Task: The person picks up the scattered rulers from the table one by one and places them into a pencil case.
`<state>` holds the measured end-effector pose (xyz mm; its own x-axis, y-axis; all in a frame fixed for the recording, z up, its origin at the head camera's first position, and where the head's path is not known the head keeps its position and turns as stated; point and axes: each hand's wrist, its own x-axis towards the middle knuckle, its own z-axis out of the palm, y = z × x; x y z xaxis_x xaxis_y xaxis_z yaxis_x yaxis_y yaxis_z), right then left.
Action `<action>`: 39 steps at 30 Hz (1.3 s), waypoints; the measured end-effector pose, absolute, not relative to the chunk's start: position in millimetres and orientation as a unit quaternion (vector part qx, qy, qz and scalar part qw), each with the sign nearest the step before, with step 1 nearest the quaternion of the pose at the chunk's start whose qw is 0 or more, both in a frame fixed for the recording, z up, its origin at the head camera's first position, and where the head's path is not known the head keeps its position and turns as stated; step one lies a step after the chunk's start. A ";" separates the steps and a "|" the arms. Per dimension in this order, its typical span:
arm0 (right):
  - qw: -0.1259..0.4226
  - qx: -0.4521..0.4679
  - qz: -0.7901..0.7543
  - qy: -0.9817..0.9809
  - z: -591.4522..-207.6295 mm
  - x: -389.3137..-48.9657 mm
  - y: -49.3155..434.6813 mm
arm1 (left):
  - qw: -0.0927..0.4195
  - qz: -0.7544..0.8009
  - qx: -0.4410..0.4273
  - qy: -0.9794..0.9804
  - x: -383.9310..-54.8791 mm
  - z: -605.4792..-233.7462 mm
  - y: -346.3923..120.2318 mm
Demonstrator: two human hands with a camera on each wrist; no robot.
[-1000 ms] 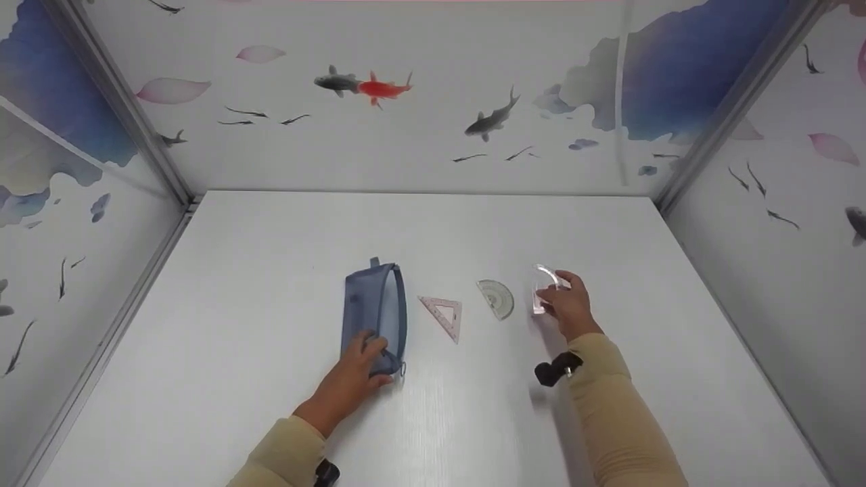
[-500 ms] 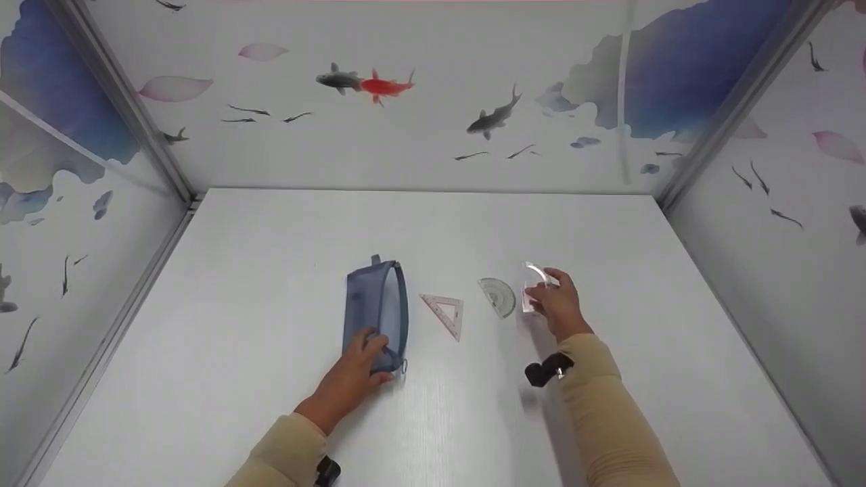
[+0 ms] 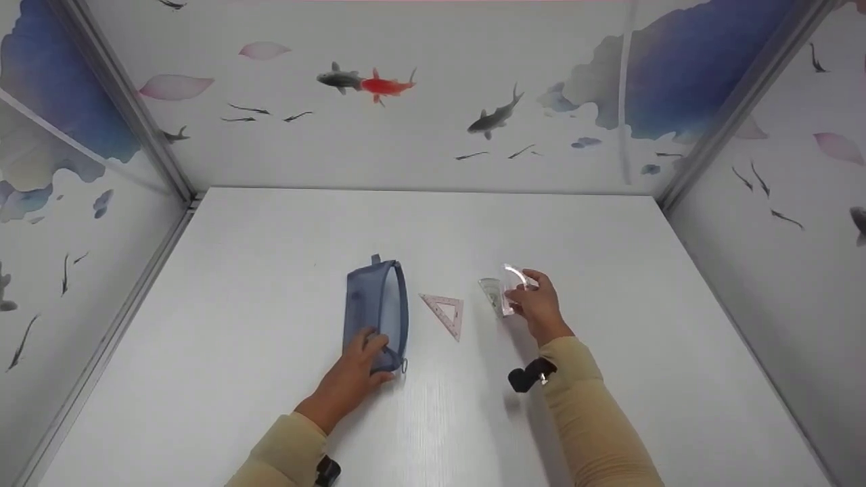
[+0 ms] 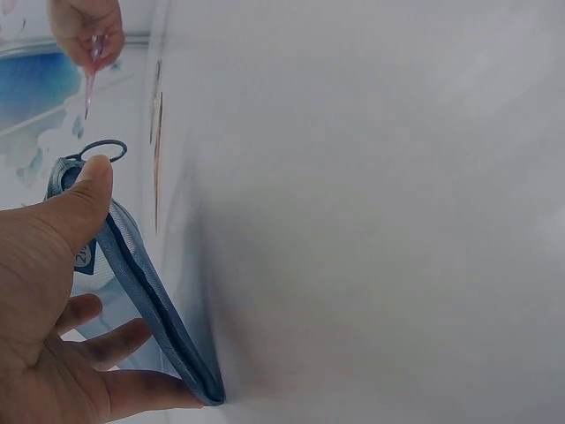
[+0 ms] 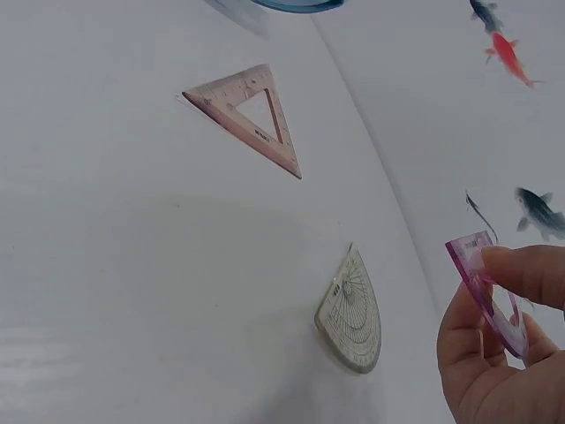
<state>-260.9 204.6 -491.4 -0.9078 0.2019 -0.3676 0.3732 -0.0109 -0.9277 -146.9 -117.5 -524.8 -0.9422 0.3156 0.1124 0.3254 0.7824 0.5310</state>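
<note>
My left hand (image 3: 352,385) grips the near end of a blue mesh pencil case (image 3: 364,297), which lies with its zipped mouth open toward the right. In the left wrist view the thumb presses beside the zipper ring (image 4: 108,144) and the fingers spread along the opening. My right hand (image 3: 541,311) pinches a clear pinkish protractor (image 5: 472,274) between thumb and fingers, raised over the table. From the head view it partly covers a clear greyish protractor (image 3: 489,291) lying flat. Between that and the pencil case lies a pink triangular set square (image 3: 458,322).
The white table (image 3: 270,230) meets patterned walls with painted fish (image 3: 490,123) at the back and both sides. Metal corner posts (image 3: 162,162) stand at the back corners. Each wrist carries a small black camera mount (image 3: 531,375).
My right hand has moved left with the pinkish protractor, which now overlaps the greyish one in the head view. The left hand and pencil case stay in place.
</note>
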 end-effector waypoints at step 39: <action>0.069 0.157 -0.672 0.721 -483.3 -249.4 118.0 | 0.000 -0.291 -0.163 -0.943 -146.3 -522.5 -117.2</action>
